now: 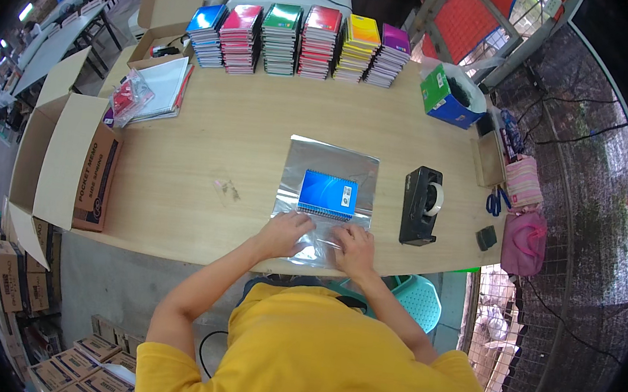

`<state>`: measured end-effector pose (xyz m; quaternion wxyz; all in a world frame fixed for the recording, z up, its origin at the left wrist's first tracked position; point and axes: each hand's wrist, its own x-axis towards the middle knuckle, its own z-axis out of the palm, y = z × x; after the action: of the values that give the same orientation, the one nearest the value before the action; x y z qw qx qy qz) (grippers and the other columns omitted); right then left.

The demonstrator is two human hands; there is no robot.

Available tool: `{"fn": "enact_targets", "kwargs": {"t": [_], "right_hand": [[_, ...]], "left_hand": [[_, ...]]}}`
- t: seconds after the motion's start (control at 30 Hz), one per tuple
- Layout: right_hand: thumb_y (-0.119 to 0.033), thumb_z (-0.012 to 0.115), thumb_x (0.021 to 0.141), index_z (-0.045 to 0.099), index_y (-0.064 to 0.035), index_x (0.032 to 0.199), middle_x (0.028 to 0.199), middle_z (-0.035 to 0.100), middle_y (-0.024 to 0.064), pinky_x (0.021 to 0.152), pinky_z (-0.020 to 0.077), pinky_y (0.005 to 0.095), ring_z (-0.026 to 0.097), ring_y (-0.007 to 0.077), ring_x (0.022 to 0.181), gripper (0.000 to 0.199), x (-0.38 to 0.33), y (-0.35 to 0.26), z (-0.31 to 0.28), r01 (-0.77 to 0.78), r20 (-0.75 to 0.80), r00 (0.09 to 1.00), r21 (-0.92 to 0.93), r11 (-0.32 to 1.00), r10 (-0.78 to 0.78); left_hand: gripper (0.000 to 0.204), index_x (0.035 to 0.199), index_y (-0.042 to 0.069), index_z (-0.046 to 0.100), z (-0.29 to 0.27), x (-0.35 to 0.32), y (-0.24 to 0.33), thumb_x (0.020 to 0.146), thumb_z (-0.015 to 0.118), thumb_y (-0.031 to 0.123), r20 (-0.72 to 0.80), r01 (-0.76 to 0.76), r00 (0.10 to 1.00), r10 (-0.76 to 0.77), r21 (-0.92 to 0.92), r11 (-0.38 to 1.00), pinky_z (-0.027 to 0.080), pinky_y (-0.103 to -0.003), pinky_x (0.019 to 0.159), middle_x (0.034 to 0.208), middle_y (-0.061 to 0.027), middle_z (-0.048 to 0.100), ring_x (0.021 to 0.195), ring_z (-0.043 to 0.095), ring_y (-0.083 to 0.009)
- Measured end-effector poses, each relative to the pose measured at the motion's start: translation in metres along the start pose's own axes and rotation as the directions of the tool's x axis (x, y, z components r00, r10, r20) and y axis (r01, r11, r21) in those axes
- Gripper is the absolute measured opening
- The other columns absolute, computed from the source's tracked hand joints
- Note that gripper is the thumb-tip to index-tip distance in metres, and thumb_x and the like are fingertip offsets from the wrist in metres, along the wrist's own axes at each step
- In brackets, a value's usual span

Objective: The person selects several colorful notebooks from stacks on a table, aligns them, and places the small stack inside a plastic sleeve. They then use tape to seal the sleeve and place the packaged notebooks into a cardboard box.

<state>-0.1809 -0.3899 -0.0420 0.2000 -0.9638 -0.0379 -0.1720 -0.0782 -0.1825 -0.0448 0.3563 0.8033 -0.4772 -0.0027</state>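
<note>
A blue spiral-bound notebook (328, 193) with a white label lies on a sheet of clear, shiny plastic film (336, 157), its coil toward me. My left hand (286, 233) is at the film's near left part, just below the notebook, its fingers bent and pinching the film. Across from it, my right hand (354, 249) has its fingers curled on the near right part of the film. Between the two hands the film is wrinkled and reflects light. The fingertips are small here and partly hidden by the hands.
Several stacks of coloured notebooks (280, 40) line the table's far edge. A black tape dispenser (421, 205) stands right of the film, with scissors (494, 202) beyond it. An open carton (96, 169) is at left; a green-blue box (451, 96) sits at far right.
</note>
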Motion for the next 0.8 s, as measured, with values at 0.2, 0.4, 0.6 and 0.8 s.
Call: {"fn": "enact_targets", "kwargs": {"t": [0.2,0.4,0.6,0.8], "right_hand": [[-0.015,0.071,0.074,0.069,-0.0158,0.086,0.086,0.061,0.0004,0.079,0.0413,0.0386,0.059,0.0221,0.088,0.012,-0.01,0.021,-0.009,-0.053,0.039,0.998,0.096,0.994,0.049],[-0.014,0.07,0.078,0.069,-0.0138,0.084,0.084,0.06,0.0004,0.076,0.0384,0.0381,0.055,0.0223,0.088,0.006,-0.014,0.009,-0.03,-0.102,-0.177,0.98,-0.026,0.994,0.096],[-0.012,0.07,0.077,0.069,-0.0121,0.083,0.083,0.06,0.0014,0.076,0.039,0.039,0.054,0.0235,0.085,0.006,-0.009,0.005,-0.045,-0.138,-0.164,0.976,0.035,0.99,0.142],[-0.014,0.071,0.077,0.069,-0.0107,0.083,0.084,0.06,0.0045,0.077,0.042,0.0401,0.055,0.0258,0.088,0.008,-0.03,0.004,-0.035,-0.127,-0.069,0.987,0.2,0.972,0.144]], "left_hand": [[0.016,0.087,0.006,0.067,-0.009,0.023,0.007,0.076,0.07,0.017,0.306,0.264,0.907,-0.288,0.118,0.957,0.053,-0.042,0.074,0.094,-0.0144,0.066,0.089,0.064,-0.0314],[0.026,0.093,0.006,0.064,-0.019,0.038,0.016,0.075,0.074,0.022,0.359,0.266,0.902,-0.238,-0.029,0.964,0.053,-0.044,0.076,0.094,-0.0146,0.064,0.092,0.064,-0.034],[0.057,0.115,0.01,0.051,0.006,0.025,0.038,0.069,0.08,0.028,0.402,0.042,0.909,-0.113,0.18,0.983,0.053,-0.046,0.077,0.112,-0.0139,0.058,0.095,0.063,-0.036],[0.019,0.091,0.007,0.064,0.031,-0.005,-0.01,0.075,0.07,0.014,0.489,0.006,0.871,-0.034,0.06,0.998,0.053,-0.043,0.076,0.1,-0.0099,0.062,0.088,0.064,-0.0329]]}}
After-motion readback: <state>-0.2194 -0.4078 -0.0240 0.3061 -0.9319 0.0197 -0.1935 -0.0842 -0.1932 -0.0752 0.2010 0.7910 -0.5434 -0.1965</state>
